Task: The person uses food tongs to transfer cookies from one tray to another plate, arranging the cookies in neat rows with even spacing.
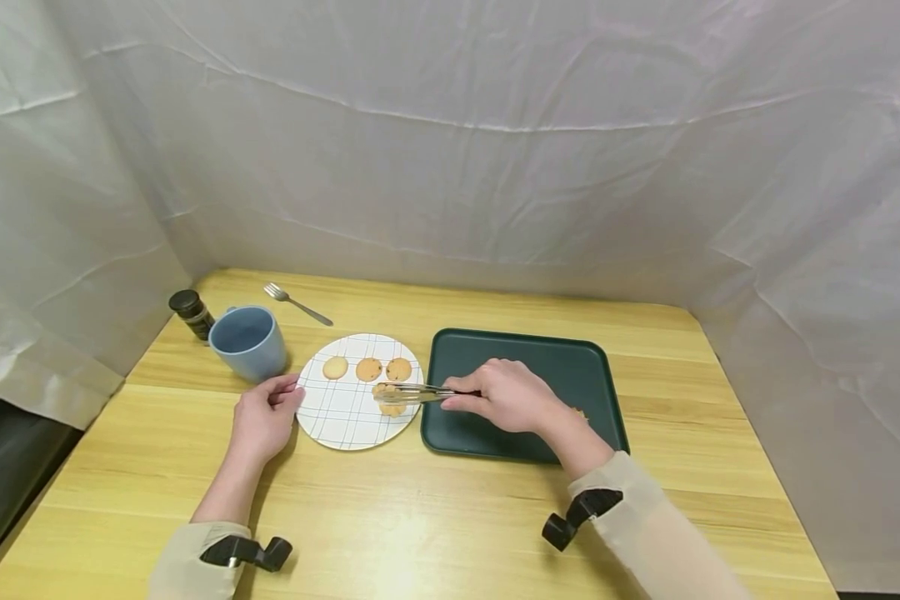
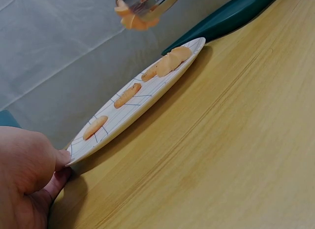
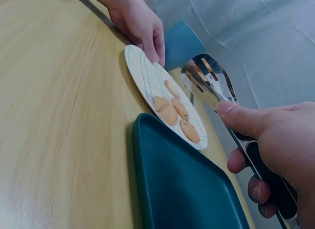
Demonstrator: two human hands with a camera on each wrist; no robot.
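My left hand (image 1: 265, 418) pinches the left rim of a round white plate (image 1: 337, 421) with a grid pattern, thumb on top in the left wrist view. Several cookies lie on the plate: a plain pale one (image 1: 335, 367), two round dotted ones, and flower-shaped cookies (image 2: 173, 61) near the right side. With my right hand (image 1: 512, 397) I grip metal tongs (image 1: 416, 393) by their dark handle. Between the tong tips a flower-shaped cookie (image 2: 139, 21) is held above the plate. My right forearm partly hides another cookie (image 1: 579, 412) on the dark green tray (image 1: 525, 350).
A blue mug (image 1: 258, 354) stands just beyond my left hand, beside a black-capped jar (image 1: 192, 315). Behind the plate lies a fork (image 1: 300, 307). The tray sits close to the plate's right side. Grey cloth (image 1: 450, 167) hangs around the wooden table (image 1: 375, 517).
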